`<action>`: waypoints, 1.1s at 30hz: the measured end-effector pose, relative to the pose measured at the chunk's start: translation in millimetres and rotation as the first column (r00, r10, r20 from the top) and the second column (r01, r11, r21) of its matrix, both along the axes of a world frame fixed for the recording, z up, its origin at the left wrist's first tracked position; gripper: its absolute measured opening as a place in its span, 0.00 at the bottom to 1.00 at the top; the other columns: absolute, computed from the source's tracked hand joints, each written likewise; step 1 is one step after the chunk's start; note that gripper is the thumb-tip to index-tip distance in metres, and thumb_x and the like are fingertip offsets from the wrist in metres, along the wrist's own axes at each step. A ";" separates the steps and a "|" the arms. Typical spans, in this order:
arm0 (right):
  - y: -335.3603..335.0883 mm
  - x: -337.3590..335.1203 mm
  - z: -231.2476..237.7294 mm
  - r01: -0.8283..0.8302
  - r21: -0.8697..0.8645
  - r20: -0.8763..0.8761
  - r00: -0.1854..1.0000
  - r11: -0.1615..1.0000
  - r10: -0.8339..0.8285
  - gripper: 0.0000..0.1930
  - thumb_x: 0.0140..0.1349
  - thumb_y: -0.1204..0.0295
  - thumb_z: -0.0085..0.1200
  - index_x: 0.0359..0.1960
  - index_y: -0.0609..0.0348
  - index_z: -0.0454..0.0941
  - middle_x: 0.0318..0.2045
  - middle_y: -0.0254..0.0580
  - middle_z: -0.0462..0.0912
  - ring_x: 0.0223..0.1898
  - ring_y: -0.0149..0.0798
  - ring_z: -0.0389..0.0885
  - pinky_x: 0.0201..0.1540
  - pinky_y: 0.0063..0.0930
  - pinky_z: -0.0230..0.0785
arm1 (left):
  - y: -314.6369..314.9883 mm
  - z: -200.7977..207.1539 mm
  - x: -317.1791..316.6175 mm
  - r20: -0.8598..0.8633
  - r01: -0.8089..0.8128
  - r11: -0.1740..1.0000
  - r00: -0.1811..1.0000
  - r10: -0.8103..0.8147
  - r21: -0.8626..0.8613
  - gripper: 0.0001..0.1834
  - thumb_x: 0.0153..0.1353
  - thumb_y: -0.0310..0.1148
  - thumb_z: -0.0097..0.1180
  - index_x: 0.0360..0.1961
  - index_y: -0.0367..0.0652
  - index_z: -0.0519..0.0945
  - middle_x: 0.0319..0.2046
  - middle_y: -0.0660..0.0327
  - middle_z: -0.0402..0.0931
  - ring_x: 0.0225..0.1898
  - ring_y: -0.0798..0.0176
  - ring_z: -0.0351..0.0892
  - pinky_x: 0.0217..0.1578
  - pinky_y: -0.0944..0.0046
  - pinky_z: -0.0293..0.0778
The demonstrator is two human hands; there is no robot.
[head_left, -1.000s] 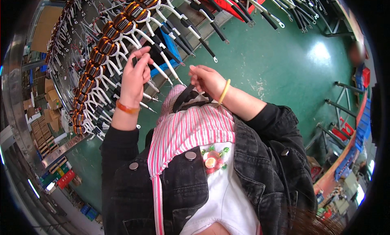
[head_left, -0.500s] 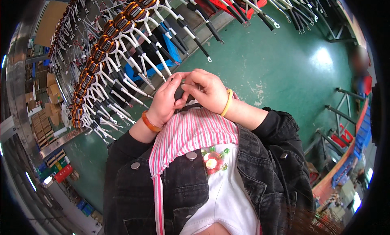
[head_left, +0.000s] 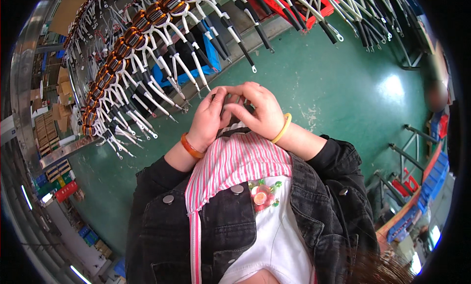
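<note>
In front of my striped apron point(head_left: 240, 159), my left hand point(head_left: 208, 118) and my right hand point(head_left: 260, 109) meet with fingertips together. The left wrist wears an orange bangle, the right a yellow band. Both hands are closed, their fingers bent inward. A small dark piece shows between the left thumb and fingers, mostly hidden; its kind cannot be made out. Beyond the hands hangs a row of copper-wound coils point(head_left: 134, 37). White-sleeved leads point(head_left: 184, 70) with black sleeving and ring terminals stick out from them toward me; the nearest ends lie just past my left hand.
A blue bin point(head_left: 211, 53) sits under the leads, and a red bin point(head_left: 279, 8) stands farther right. More cable ends point(head_left: 363, 31) hang at the far right. Green floor point(head_left: 333, 87) stretches right toward metal frames point(head_left: 409, 146) and blue bins point(head_left: 434, 176). Cartons are stacked at left.
The view has shifted slightly, and both hands sit a little farther right in it. The dark piece between them shows less. My right thumb has moved a little away from the left fingers.
</note>
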State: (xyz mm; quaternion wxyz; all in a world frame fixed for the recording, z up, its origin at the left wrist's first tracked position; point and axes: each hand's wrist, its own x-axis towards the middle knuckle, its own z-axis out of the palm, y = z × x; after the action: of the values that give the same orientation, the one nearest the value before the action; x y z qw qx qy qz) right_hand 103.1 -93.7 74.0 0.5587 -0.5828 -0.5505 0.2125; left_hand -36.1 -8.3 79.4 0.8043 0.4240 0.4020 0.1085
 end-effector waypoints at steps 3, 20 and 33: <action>1.9 -7.6 1.5 0.011 -0.088 -0.108 0.994 0.996 -0.021 0.09 0.51 0.76 0.59 0.36 0.61 0.78 0.24 0.40 0.75 0.25 0.36 0.73 0.28 0.27 0.67 | 1.8 2.7 -0.2 0.061 0.064 0.992 0.996 -0.070 0.106 0.20 0.72 0.46 0.34 0.47 0.42 0.73 0.29 0.70 0.71 0.17 0.81 0.56 0.16 0.79 0.51; 22.5 -56.2 -1.2 0.345 -0.152 -0.569 0.736 0.926 -0.368 0.03 0.57 0.79 0.54 0.29 0.62 0.72 0.23 0.31 0.73 0.26 0.22 0.69 0.29 0.18 0.63 | 62.9 17.1 -47.2 -0.025 0.199 0.827 0.975 -0.219 0.525 0.12 0.63 0.37 0.53 0.43 0.41 0.74 0.25 0.67 0.66 0.18 0.74 0.62 0.18 0.75 0.58; 37.4 -91.5 1.2 0.241 -0.099 -0.664 0.707 0.965 -0.245 0.06 0.57 0.77 0.58 0.33 0.63 0.73 0.28 0.30 0.73 0.28 0.21 0.70 0.32 0.17 0.64 | 77.5 22.6 -53.5 -0.144 0.199 0.176 0.948 -0.285 0.964 0.10 0.51 0.29 0.62 0.35 0.40 0.80 0.31 0.59 0.76 0.28 0.56 0.79 0.28 0.64 0.73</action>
State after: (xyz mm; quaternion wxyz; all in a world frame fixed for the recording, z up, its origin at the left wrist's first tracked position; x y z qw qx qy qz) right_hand 11.6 -56.4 75.2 0.7407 -0.5356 -0.2304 0.3339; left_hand -89.6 69.2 102.0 0.3833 0.8849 0.1458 0.2208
